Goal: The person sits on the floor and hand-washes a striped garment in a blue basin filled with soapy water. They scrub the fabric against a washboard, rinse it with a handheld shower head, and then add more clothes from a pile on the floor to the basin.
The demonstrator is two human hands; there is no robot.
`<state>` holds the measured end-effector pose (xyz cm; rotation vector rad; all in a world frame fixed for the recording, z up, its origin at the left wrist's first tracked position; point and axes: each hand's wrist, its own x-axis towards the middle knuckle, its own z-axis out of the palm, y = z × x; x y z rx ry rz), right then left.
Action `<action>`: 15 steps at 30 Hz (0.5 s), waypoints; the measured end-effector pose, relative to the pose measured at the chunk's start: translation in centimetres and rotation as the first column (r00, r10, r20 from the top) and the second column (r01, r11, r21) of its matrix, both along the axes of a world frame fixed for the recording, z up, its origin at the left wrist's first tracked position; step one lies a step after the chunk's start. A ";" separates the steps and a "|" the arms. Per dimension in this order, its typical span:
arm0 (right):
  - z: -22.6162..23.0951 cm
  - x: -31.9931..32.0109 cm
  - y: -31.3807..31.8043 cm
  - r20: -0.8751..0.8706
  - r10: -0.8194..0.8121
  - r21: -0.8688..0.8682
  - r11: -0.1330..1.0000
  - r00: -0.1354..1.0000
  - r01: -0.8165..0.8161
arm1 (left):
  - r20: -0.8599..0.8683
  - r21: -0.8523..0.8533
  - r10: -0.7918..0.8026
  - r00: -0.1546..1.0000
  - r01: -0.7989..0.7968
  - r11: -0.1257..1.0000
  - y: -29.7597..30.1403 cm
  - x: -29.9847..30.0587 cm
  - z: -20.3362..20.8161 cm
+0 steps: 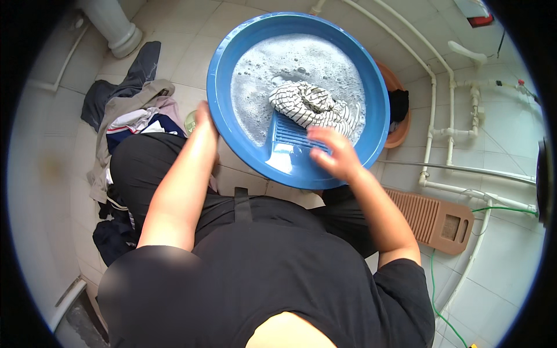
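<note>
A round blue tub (pixel 299 176) holds greyish, foamy water (pixel 255 69). In its near part is a ribbed blue washboard (pixel 292 134). On the washboard's upper end lies a bunched, wet white cloth with dark stripes (pixel 310 104), partly in the suds. My right hand (pixel 336 153) is over the washboard, just below the cloth, with fingers and thumb apart and nothing in them. Outside the tub's left wall is my left hand (pixel 204 119), beside a pale green round container (pixel 190 123); its fingers are mostly hidden, so its grip does not show.
A clothes pile (pixel 130 104) lies on the tiled floor at left, below a white pedestal (pixel 113 29). Right of the tub are an orange basin (pixel 400 136) with dark cloth, a brown washboard (pixel 432 223), white wall pipes (pixel 432 116) and a green hose (pixel 432 284).
</note>
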<state>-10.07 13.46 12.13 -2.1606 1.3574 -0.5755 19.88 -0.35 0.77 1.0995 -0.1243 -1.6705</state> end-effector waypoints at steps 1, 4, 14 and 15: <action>0.0 -0.3 -1.6 0.031 -0.121 -0.050 0.991 0.992 0.122 | 0.160 0.148 0.134 0.978 -0.158 0.976 -1.9 2.3 -2.4; -2.0 -1.6 -7.0 0.019 -0.399 -0.162 0.903 0.917 0.397 | 0.543 -0.575 0.640 0.544 -0.315 0.755 -2.8 1.1 5.7; -3.3 -0.8 -10.4 0.139 -0.499 0.418 0.812 0.855 0.406 | 0.794 -0.109 -0.344 0.502 0.674 0.731 -1.9 -13.5 4.3; -3.6 -1.0 -8.5 0.211 -0.344 0.136 0.937 0.915 0.321 | 0.888 -0.141 -0.239 0.393 0.727 0.672 -0.7 -14.2 6.0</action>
